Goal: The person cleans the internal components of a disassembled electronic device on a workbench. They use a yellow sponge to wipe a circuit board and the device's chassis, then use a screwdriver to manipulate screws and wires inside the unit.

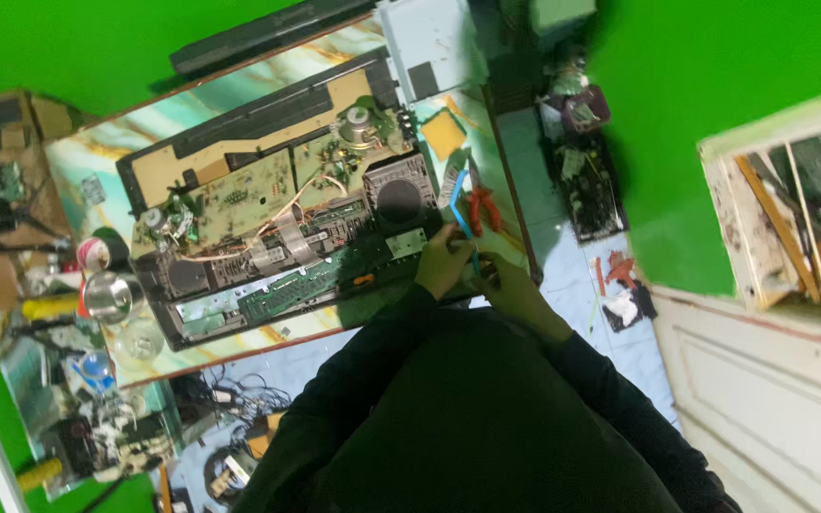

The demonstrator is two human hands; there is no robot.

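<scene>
Nearest the camera: dark sleeves and torso of the person, filling the near middle. Left hand (442,263) rests at the near right corner of the opened electronic keyboard chassis (277,214), fingers curled around the lower end of a thin blue tool (463,214). Right hand (513,293) sits just beside it, touching; whether its fingers clasp anything cannot be told. Chassis lies on a marble-patterned table (135,133), green circuit boards, round speakers and pale wires exposed. Red-handled pliers (482,207) lie just right of the blue tool. Metal cup (111,296) and clutter at the table's left end.
</scene>
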